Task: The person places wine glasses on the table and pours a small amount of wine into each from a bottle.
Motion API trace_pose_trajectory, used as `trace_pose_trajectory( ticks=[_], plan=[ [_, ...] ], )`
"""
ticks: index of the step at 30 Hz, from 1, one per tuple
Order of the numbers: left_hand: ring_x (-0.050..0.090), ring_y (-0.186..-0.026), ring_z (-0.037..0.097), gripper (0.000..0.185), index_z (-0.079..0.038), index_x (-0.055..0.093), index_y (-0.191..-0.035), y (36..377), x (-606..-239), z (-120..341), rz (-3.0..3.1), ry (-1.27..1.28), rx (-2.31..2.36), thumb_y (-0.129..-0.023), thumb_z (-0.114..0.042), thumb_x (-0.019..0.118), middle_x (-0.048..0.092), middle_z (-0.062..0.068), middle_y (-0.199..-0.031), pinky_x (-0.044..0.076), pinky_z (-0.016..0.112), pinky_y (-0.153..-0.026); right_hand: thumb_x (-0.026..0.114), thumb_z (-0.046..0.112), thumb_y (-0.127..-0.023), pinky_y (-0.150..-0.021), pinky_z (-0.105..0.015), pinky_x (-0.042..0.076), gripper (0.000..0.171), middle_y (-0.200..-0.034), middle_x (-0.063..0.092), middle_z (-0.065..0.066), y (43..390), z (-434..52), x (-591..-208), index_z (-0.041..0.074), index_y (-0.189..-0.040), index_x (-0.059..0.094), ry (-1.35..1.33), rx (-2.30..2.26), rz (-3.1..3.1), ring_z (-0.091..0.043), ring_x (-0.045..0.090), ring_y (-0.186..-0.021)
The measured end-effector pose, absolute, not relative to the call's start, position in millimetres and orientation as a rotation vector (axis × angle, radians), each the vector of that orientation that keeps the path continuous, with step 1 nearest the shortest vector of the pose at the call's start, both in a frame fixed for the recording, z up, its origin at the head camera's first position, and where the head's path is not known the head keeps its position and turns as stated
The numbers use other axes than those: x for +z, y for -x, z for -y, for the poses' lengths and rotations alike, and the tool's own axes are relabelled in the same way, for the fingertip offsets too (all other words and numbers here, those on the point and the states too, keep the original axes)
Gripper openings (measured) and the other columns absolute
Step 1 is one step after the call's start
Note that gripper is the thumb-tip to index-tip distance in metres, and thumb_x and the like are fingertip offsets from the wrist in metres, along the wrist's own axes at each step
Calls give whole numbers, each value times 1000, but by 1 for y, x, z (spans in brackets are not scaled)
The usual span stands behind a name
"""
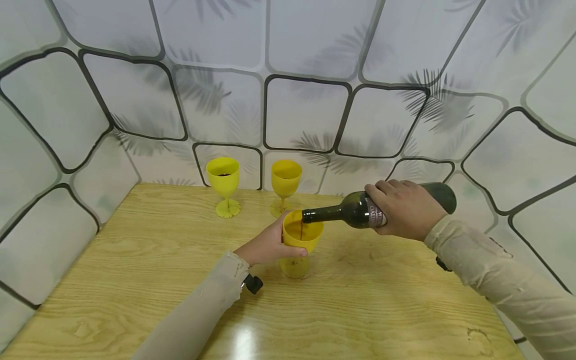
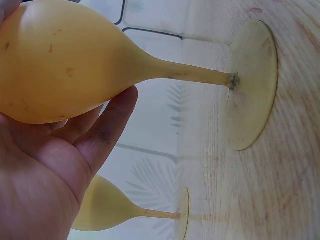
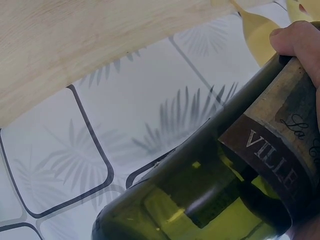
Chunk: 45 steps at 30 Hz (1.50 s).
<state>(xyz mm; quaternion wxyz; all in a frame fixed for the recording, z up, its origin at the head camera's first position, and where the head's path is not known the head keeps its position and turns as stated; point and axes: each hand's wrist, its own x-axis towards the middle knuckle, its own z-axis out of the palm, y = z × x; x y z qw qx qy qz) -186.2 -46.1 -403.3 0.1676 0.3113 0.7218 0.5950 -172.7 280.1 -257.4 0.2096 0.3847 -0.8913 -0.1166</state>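
Right hand: my right hand (image 1: 407, 207) wraps around the dark green wine bottle (image 1: 360, 210) right of centre in the head view, fingers curled over its label; in the right wrist view a fingertip (image 3: 295, 40) lies on the glass just above the label.
Wine bottle: it lies nearly level, base toward the right edge, its neck pointing left with the mouth over the rim of the goblet I hold; a thin dark stream runs from the mouth into the bowl.
Left hand: my left hand (image 1: 265, 245) cups the bowl of the yellow goblet (image 1: 300, 240) at the centre of the head view, thumb along the near side; in the left wrist view my fingers (image 2: 107, 125) curve under the bowl.
Held goblet: it stands upright, its foot (image 2: 252, 85) flat on the wooden table (image 1: 135, 280).
Other goblets: two more yellow goblets stand at the far edge of the table, one at upper left of centre (image 1: 223, 185) with dark liquid inside, one just beside it to the right (image 1: 285, 182).
Backdrop: a patterned wall (image 1: 306, 110) with dark outlines and leaf shadows closes in the table.
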Motion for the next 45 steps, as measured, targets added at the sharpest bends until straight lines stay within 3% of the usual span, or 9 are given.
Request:
trace_pose_trajectory(
  ticks=[45],
  plan=[
    [57,-122,21,82,-19,33,-152,186,-403,45,-2031,-874,1725,-88,-22,85,57,5,-136,48,42,-106,90,35,-61,-65,-49,56,69,-87,62,-8,172,-279,-256,7,-113,56,-1047,-337,2526,-28,63,-73]
  ],
)
